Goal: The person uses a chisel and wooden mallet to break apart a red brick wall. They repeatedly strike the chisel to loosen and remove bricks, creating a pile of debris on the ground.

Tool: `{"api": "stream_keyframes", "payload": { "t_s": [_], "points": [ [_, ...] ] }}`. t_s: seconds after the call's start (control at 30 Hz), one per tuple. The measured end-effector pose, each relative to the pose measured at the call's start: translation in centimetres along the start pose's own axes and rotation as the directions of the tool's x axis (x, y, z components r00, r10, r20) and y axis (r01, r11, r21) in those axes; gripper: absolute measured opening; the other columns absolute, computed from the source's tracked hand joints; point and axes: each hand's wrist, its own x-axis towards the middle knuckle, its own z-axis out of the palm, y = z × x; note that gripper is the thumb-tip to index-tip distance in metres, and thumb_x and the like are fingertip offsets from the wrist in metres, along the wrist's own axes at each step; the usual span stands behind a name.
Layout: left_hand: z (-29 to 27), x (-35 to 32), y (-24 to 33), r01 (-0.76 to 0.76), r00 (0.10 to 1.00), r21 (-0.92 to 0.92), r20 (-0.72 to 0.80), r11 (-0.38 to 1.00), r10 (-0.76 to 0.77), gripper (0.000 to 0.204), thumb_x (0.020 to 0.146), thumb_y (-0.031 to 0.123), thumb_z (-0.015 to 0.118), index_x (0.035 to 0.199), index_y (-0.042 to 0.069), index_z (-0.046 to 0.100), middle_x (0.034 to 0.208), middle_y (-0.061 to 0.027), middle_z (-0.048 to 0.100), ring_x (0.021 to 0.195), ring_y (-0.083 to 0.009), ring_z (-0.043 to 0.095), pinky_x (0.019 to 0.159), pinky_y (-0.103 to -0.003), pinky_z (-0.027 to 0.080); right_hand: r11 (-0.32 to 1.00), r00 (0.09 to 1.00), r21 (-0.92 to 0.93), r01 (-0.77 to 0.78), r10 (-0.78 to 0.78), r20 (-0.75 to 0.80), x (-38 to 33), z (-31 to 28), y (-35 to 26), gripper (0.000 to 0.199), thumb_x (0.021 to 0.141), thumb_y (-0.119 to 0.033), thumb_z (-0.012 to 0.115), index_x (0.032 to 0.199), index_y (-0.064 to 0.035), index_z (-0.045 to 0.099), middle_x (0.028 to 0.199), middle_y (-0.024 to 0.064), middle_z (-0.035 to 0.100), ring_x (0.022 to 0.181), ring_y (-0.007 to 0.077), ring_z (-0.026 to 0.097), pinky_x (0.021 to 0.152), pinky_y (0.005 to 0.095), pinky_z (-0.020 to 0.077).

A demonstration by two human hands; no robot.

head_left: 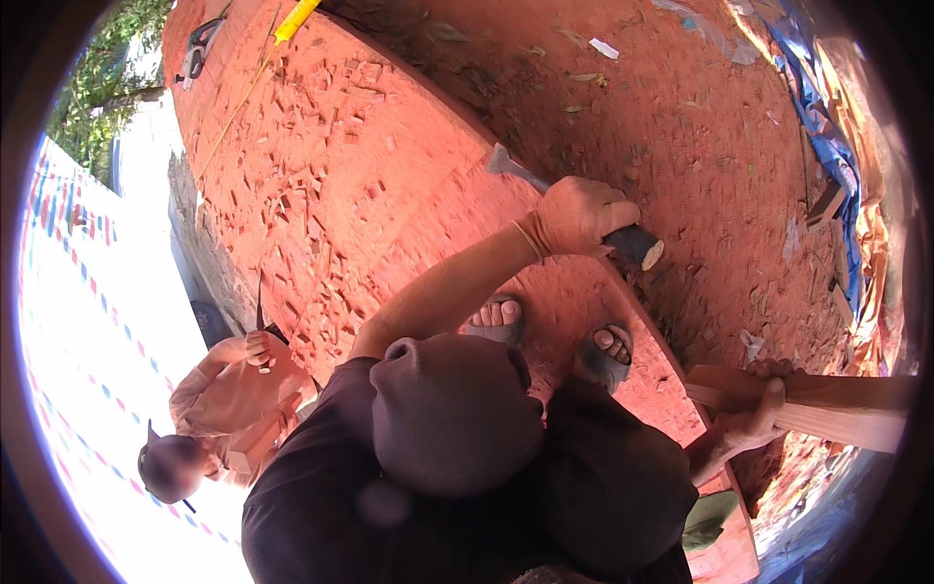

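Observation:
My left hand [582,216] is closed round a chisel-like tool [518,172]. Its metal blade flares at the tip and points to the far left, while the black-wrapped handle [630,243] sticks out on the hand's right side, showing a pale wood end. At the right, my right hand [747,428] grips a thick wooden board [842,420] near its left end, thumb on the near side and fingertips over the far side. The board's other end runs into the dark rim of the picture. Blade and board are well apart.
My sandalled feet [603,355] stand on a red, dusty slab [409,224] strewn with wood chips [311,219]. Its edge [637,307] runs diagonally. A person [243,389] is close on the left. Farther off lie a power tool [197,54] and yellow tube [297,19]; blue sheeting [822,136] hangs right.

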Motion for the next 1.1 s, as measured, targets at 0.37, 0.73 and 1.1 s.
{"api": "stream_keyframes", "payload": {
  "t_s": [0.37,0.73,1.1],
  "points": [
    [0.1,0.1,-1.0,0.031,0.998,0.013,-0.058,0.999,-0.031,0.032,0.063,0.019,0.078,0.091,0.014,0.062,0.072,-0.0047,0.062,0.068,-0.0284,0.066,0.057,-0.042,0.052,0.923,0.991,0.382,0.037,0.016,-0.135,-0.3,3.6,-3.0,0.046,0.08,-0.032,0.073,0.11,-0.0035,0.052,0.094,0.0045,0.053,0.085,0.0184,0.055,0.078,0.0323,0.0476],
    [0.7,1.1,-1.7,0.119,0.991,0.058,-0.067,0.991,-0.115,0.026,0.067,0.017,0.076,0.089,0.014,0.061,0.07,-0.0055,0.061,0.064,-0.0295,0.065,0.053,-0.042,0.05,0.956,0.944,-0.259,-0.135,0.203,0.259,-2.0,2.3,2.6,0.032,0.077,-0.005,0.076,0.105,0.0008,0.062,0.088,0.0066,0.065,0.076,0.0145,0.062,0.073,0.0332,0.0516],
    [0.8,0.1,-1.9,0.076,0.995,0.056,-0.075,0.996,-0.072,0.027,0.068,0.018,0.075,0.091,0.014,0.062,0.071,-0.0053,0.061,0.066,-0.0292,0.066,0.056,-0.043,0.051,0.828,0.872,-0.519,-0.214,0.401,0.281,-5.5,7.9,7.3,0.026,0.075,-0.005,0.069,0.099,0.0011,0.061,0.081,0.0018,0.061,0.071,0.0114,0.057,0.062,0.0285,0.0477]
  ]
}}
